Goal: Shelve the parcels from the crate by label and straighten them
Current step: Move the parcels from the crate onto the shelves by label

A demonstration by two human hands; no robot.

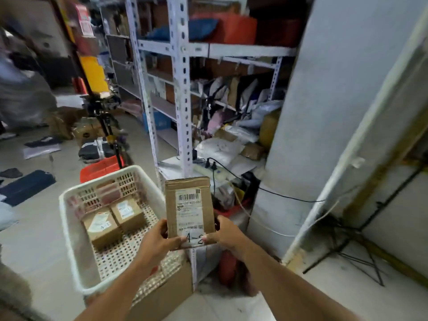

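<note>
I hold a flat brown cardboard parcel (188, 205) upright in front of me, its white label facing me with a handwritten mark that reads like "4-2" at the bottom. My left hand (159, 242) grips its lower left corner and my right hand (228, 235) grips its lower right corner, thumbs on the label. Below left, the white perforated crate (76, 239) sits on a cardboard box and contains two small brown parcels (103, 227) (128, 214). The white metal shelving (183, 89) stands straight ahead, stuffed with bags and boxes.
A power strip with plugged cables (208, 169) lies on the lowest shelf. A grey pillar (324, 112) rises at the right. A red crate (102, 169) and a tripod stand behind the white crate. Parcels and dark bags litter the floor at left.
</note>
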